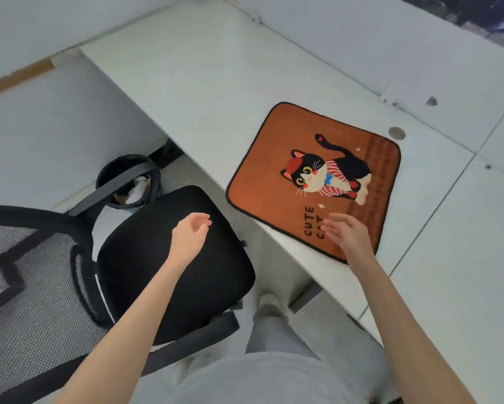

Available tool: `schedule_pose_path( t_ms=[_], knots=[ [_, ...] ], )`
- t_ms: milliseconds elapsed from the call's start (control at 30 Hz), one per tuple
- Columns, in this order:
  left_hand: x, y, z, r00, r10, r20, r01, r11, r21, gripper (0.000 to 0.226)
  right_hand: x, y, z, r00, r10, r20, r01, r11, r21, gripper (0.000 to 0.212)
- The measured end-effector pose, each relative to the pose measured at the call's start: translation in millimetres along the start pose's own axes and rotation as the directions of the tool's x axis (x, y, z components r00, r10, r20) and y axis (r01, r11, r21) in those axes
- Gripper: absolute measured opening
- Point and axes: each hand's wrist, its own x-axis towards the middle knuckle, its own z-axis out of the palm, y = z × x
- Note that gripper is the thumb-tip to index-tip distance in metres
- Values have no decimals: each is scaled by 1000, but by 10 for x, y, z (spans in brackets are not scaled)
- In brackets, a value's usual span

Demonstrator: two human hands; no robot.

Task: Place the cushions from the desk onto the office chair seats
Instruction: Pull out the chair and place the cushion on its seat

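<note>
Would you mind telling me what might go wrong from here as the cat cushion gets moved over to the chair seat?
1. The orange cushion lies flat at the desk edge; the right hand is open over its near corner, so a one-handed drag might let it flop to the floor.
2. The chair seat sits angled beside the desk, so the cushion may land crooked or overhanging.
3. The armrest could snag it, above the waste bin.

Orange cat-print cushion lies flat at the white desk edge; black office chair seat bare beside it.
</note>
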Motion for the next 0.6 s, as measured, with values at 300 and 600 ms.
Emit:
schedule_pose_path(
  t_ms=[300,600],
  knots=[
    [1167,926,866,997,-44,-57,50,994,102,47,1400,-312,-555,937,-89,-339,-85,880,-468,42],
    [1607,976,1009,976,-214,-39,217,948,232,54,1795,-266,-760,896,75,-437,-261,886,-384,48]
  ],
)
